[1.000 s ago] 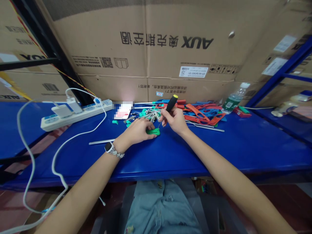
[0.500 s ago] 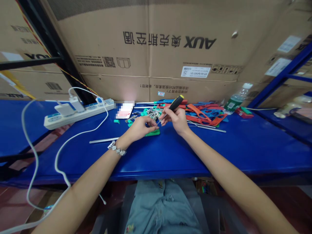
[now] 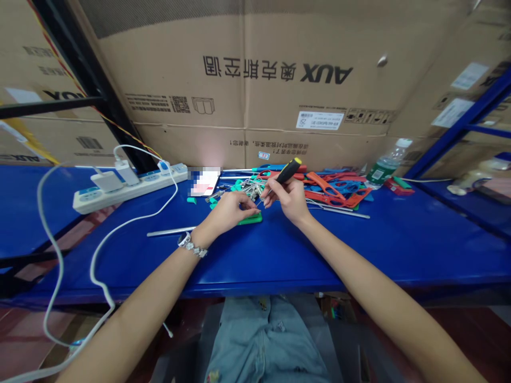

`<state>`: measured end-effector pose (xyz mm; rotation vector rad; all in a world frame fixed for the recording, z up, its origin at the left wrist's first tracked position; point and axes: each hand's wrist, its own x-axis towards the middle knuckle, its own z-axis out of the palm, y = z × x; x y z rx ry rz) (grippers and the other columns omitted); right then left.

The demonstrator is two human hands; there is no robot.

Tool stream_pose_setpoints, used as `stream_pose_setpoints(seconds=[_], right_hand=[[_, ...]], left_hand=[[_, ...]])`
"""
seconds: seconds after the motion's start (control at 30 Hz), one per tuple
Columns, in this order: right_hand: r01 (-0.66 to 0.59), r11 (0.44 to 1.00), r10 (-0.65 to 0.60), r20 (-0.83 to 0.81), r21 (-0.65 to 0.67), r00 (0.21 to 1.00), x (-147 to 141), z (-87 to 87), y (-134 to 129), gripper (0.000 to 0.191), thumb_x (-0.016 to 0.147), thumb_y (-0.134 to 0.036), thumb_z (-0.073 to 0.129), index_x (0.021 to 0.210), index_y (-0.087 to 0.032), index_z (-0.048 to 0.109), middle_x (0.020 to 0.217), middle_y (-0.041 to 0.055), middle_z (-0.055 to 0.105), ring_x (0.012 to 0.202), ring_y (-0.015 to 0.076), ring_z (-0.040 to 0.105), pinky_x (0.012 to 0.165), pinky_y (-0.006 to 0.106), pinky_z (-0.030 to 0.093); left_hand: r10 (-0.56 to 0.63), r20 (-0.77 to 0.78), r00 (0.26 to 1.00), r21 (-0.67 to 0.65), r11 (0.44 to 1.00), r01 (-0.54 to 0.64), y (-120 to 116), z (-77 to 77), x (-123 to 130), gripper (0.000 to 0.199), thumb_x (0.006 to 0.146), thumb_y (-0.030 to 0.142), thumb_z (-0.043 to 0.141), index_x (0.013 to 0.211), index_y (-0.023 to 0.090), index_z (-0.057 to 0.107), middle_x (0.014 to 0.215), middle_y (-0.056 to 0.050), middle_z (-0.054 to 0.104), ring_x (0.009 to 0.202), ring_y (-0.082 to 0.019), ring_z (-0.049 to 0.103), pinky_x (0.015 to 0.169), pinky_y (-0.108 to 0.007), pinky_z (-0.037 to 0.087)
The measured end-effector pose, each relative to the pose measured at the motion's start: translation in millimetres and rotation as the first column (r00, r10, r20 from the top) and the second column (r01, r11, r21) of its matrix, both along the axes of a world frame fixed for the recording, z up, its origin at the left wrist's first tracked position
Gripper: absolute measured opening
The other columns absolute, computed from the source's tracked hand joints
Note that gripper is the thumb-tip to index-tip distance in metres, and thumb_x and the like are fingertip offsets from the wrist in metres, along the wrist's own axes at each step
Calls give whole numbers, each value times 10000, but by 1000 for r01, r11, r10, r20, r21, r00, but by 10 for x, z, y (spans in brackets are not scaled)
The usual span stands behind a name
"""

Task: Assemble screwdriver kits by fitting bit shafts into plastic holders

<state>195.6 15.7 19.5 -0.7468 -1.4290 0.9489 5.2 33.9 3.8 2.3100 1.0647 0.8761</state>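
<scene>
In my right hand (image 3: 290,198) is a screwdriver (image 3: 288,171) with a black and yellow handle, tilted so its thin shaft points down and left. My left hand (image 3: 232,208) is closed around the tip end of the shaft, thumb and fingers pinched. What small piece those fingers hold, if any, is too small to make out. Below them lies a green plastic handle (image 3: 252,218), partly covered by the left hand. From beneath the left wrist a metal rod (image 3: 170,232) sticks out to the left.
Behind my hands are a pile of small metal parts (image 3: 252,189) and red and blue plastic handles (image 3: 333,186). A phone (image 3: 205,182) and a white power strip (image 3: 131,187) with cables lie left. A bottle (image 3: 386,166) stands right. Cardboard boxes (image 3: 255,32) wall the back.
Both hands stay almost in the same place. The screwdriver is nearly unchanged, its handle turned very slightly. The view has shifted a little.
</scene>
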Motion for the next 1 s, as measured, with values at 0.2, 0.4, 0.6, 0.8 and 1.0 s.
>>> stream_pose_setpoints(seconds=[0.2, 0.4, 0.6, 0.8, 1.0], right_hand=[[-11, 1000, 10, 31, 13, 999, -20, -28, 7, 527, 796, -733, 741, 814, -224, 604, 681, 31, 709, 503, 169, 647, 501, 331, 585], [33, 999, -35, 75, 28, 997, -40, -37, -3, 538, 807, -755, 712, 877, -238, 582, 697, 22, 718, 496, 156, 629, 502, 326, 576], [40, 999, -42, 138, 11, 989, -17, -66, 5, 507, 822, -725, 715, 833, -233, 592, 667, 19, 696, 477, 159, 604, 488, 337, 560], [35, 999, -39, 161, 22, 986, -8, -95, 25, 497, 839, -713, 700, 824, -227, 595, 665, 21, 688, 484, 158, 606, 484, 332, 557], [40, 999, -42, 192, 16, 981, -3, -100, 28, 482, 838, -692, 710, 818, -224, 597, 661, 20, 687, 484, 157, 609, 482, 324, 548]], left_hand=[[7, 4, 1000, 27, 1000, -7, -23, 2, 11, 94, 833, 265, 787, 758, 208, 783, 782, -31, 772, 730, -181, 662, 724, -339, 517], [9, -2, 1000, 20, 1000, -9, -33, -13, 26, 104, 833, 294, 789, 798, 200, 763, 810, -36, 763, 763, -195, 671, 740, -350, 518], [14, -151, 988, 85, 996, -1, -6, -42, -47, 356, 689, 423, 911, 934, 217, 753, 995, -69, 746, 919, -257, 670, 807, -393, 526], [-34, -212, 977, 72, 996, 50, 35, -79, -79, 269, 760, 431, 842, 932, 237, 771, 931, -59, 756, 949, -262, 662, 829, -388, 517], [-30, -199, 979, 72, 996, 46, 43, -84, -72, 235, 765, 438, 829, 858, 236, 753, 914, -59, 755, 929, -266, 661, 805, -395, 513]])
